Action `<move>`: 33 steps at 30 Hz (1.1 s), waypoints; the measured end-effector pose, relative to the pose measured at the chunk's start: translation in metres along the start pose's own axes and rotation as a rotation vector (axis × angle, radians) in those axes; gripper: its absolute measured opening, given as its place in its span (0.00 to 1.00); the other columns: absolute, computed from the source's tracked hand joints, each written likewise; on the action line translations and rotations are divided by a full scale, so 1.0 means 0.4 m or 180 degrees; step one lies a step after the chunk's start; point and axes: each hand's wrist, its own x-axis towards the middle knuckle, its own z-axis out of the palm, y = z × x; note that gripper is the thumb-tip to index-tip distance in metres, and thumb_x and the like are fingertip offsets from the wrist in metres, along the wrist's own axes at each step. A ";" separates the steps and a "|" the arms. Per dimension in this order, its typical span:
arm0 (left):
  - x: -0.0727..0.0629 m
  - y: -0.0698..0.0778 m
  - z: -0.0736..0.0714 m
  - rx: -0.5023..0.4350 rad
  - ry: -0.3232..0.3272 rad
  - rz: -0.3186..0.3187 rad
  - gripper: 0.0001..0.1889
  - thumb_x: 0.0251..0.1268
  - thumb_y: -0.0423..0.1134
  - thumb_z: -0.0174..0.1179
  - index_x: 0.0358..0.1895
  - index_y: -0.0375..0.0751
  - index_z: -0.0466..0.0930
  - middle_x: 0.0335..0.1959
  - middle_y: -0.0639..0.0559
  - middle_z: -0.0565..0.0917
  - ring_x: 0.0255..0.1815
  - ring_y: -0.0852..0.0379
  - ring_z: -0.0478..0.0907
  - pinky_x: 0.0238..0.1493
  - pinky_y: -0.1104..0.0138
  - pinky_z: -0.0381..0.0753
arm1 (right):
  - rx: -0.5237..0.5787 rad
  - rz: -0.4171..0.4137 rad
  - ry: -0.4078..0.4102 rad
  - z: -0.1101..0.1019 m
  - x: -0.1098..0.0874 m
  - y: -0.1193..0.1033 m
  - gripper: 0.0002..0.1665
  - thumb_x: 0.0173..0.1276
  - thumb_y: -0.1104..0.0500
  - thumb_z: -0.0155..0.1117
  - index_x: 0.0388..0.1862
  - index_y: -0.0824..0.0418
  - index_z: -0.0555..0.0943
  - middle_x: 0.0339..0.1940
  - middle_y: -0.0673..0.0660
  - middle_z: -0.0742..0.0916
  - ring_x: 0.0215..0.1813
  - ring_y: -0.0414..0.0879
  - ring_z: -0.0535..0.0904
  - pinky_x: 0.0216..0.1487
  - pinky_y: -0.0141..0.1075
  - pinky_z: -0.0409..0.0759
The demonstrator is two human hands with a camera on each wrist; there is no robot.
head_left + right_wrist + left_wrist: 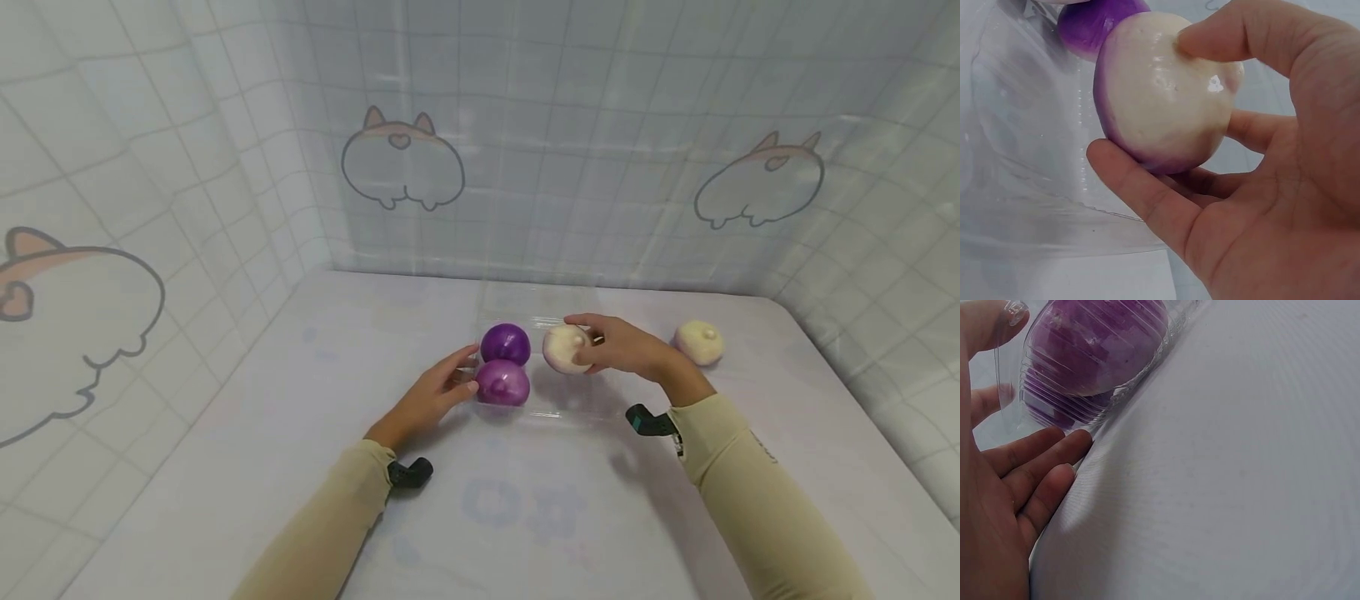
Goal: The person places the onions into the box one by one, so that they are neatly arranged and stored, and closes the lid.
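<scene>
My right hand holds a round white-and-purple turnip, with the thumb on its pale top and the fingers around its side. This turnip is above the right part of a clear plastic box. Inside the box, at the left, are a dark purple round vegetable and a lighter purple one, one behind the other. My left hand is at the box's left side, fingers loosely extended and the thumb by the plastic wall. In the left wrist view, ribbed plastic covers the purple vegetable.
Another white-and-purple turnip lies on the white tabletop, right of the box and beyond my right forearm. The box's clear lid appears to lie folded back behind it. Tiled-pattern curtains stand around the table.
</scene>
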 end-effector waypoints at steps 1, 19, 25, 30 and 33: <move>-0.001 0.001 0.000 -0.0006 0.0001 0.0001 0.33 0.76 0.37 0.55 0.78 0.35 0.55 0.69 0.32 0.70 0.65 0.39 0.74 0.68 0.48 0.70 | -0.0005 -0.0013 -0.0014 -0.001 0.000 0.001 0.44 0.65 0.60 0.64 0.78 0.62 0.60 0.58 0.67 0.78 0.51 0.55 0.80 0.54 0.48 0.83; 0.015 -0.066 0.015 0.0007 0.0048 0.0006 0.34 0.76 0.44 0.56 0.80 0.47 0.55 0.71 0.40 0.71 0.65 0.44 0.74 0.68 0.49 0.70 | -0.0101 0.0106 0.0062 0.004 0.008 0.003 0.43 0.67 0.57 0.70 0.77 0.63 0.63 0.54 0.67 0.81 0.46 0.54 0.83 0.52 0.46 0.84; 0.021 -0.099 0.020 0.0070 0.0085 0.0011 0.34 0.75 0.49 0.57 0.80 0.53 0.56 0.70 0.45 0.72 0.64 0.48 0.75 0.67 0.51 0.71 | -0.0179 0.0126 0.0105 0.007 0.011 0.011 0.43 0.67 0.54 0.71 0.77 0.62 0.64 0.53 0.67 0.82 0.45 0.56 0.84 0.51 0.45 0.84; 0.021 -0.097 0.019 0.0092 0.0104 0.0005 0.34 0.75 0.49 0.56 0.80 0.53 0.56 0.70 0.45 0.72 0.64 0.48 0.75 0.67 0.51 0.71 | -0.0198 0.0092 0.0115 0.006 0.012 0.011 0.44 0.67 0.54 0.71 0.77 0.64 0.63 0.54 0.67 0.82 0.46 0.58 0.85 0.52 0.46 0.83; 0.021 -0.094 0.018 0.0075 0.0101 -0.0001 0.34 0.75 0.48 0.57 0.80 0.53 0.57 0.70 0.45 0.72 0.64 0.48 0.75 0.68 0.51 0.70 | -0.0207 0.0089 0.0121 0.004 0.012 0.010 0.45 0.67 0.54 0.71 0.77 0.64 0.62 0.55 0.68 0.81 0.46 0.58 0.85 0.53 0.47 0.83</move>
